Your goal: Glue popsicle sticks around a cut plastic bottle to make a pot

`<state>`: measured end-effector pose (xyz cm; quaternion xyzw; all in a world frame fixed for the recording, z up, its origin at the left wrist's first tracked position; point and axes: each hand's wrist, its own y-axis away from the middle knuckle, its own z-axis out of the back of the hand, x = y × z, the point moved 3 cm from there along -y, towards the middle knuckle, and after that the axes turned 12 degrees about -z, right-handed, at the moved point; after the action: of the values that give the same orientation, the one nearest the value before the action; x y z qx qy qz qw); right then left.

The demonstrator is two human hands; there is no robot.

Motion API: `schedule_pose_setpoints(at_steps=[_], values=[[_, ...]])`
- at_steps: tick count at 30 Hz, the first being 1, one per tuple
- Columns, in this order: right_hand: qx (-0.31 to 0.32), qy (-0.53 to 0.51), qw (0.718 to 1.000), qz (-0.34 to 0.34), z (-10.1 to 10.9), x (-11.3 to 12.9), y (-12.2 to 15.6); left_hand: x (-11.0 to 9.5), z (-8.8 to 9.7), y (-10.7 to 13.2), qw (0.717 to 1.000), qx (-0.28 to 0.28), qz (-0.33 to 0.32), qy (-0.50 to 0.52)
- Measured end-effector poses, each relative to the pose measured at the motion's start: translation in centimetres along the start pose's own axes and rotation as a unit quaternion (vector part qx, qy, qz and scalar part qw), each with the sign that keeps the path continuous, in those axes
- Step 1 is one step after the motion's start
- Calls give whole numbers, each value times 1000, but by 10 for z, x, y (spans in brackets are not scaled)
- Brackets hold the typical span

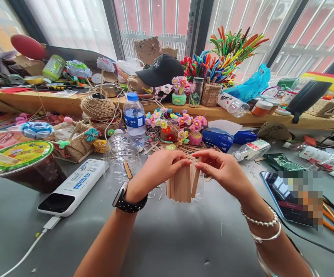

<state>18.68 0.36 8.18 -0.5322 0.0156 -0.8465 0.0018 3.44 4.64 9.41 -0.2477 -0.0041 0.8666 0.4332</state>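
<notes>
Left of the clear container (201, 189) lies a power bank (82, 182). At the container's top, the left hand (162, 163) seems to pinch the row of wooden sticks (180, 186) lining it, while the right hand (223, 169) pinches a tilted stick (195, 182) on its right; a phone (284, 206) lies farther right.

"What carries everything?"
"A grey counter (172, 246). On its left, a drink cup (37, 171) stands just beside a white power bank (82, 182)."
"And on the right?"
"A phone (285, 200), with an orange-handled tool (333, 218) next to it."
"Farther back?"
"A blue-capped bottle (135, 118) left of centre, loose wooden sticks (190, 151) mid-counter, a blue tissue pack (217, 139) right of them. Beyond, a brown ledge (210, 112) carries a glass bottle (196, 93) and a twine-wrapped pot (211, 95)."
</notes>
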Motion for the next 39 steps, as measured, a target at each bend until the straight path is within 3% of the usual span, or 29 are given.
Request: schedule_pose_setpoints(at_steps=[16, 23, 39], values=[[-27, 23, 997, 69, -5, -7, -3, -1, 0, 1, 997, -19, -6, 71], [2, -9, 998, 58, -8, -8, -4, -2, 1, 0, 998, -19, 17, 64], [-8, -125, 992, -10, -17, -20, -6, 2, 0, 0, 997, -31, 18, 64]])
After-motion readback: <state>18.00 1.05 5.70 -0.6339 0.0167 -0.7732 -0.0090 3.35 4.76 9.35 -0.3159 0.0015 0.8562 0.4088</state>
